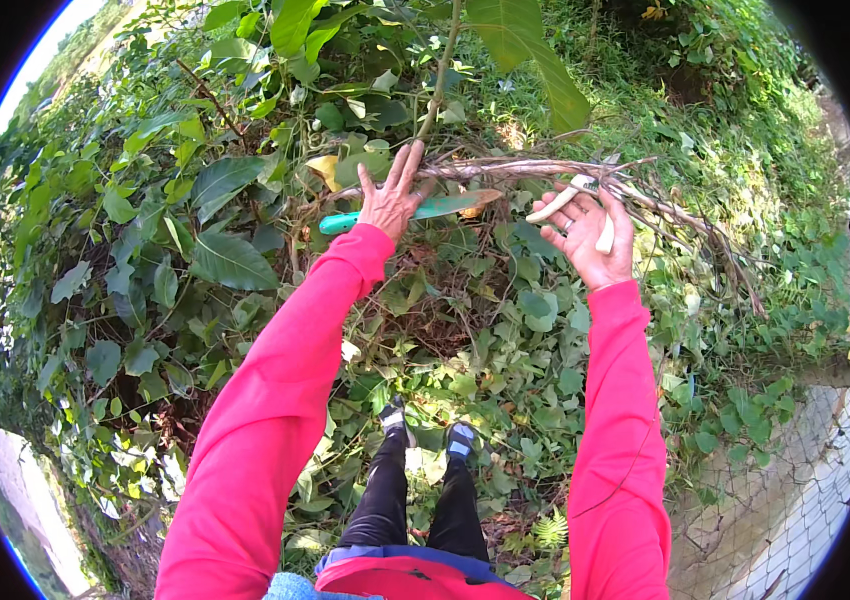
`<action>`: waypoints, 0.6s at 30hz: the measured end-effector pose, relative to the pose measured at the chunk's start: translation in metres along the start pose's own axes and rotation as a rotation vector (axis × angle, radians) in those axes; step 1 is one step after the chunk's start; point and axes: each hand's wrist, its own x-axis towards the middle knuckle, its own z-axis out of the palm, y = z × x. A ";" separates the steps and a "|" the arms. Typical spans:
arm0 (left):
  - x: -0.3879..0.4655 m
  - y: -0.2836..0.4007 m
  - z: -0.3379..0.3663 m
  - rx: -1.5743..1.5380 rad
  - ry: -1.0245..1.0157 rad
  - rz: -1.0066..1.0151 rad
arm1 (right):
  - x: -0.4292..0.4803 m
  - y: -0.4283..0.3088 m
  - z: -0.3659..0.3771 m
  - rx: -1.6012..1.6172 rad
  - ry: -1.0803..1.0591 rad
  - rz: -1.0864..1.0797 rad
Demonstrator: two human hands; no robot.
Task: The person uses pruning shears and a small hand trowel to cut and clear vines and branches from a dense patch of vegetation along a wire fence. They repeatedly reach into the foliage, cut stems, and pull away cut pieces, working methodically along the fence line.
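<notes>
My left hand (389, 201) lies palm down with spread fingers on a bundle of thin woody stems (515, 166). Under that palm passes a large knife with a green handle (338, 223). Its blade (455, 205), green with a rust-brown tip, points right. My right hand (596, 244), palm up and fingers curled, holds a pale flat strip (561, 201) that loops up at the stems. One end of the strip hangs over the palm, and dark marks show near its top. Whether the strip passes fully around the stems is hidden.
Dense vines and broad leaves (234, 259) surround me. A leafy upright stem (443, 75) rises beyond my left hand. Thin twigs (732, 262) fan out from the bundle's right end. Chain-link fence (785, 517) runs at lower right. My shoes (461, 441) stand among ground vines.
</notes>
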 end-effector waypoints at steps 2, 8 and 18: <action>0.018 -0.022 0.012 0.121 -0.254 0.027 | -0.005 0.015 -0.001 -0.013 0.101 0.015; 0.095 -0.096 0.017 -0.015 -0.022 0.054 | -0.067 0.116 -0.026 -0.277 0.175 0.224; 0.190 -0.150 0.000 -0.003 0.460 0.217 | -0.147 0.240 -0.037 -0.423 0.434 0.610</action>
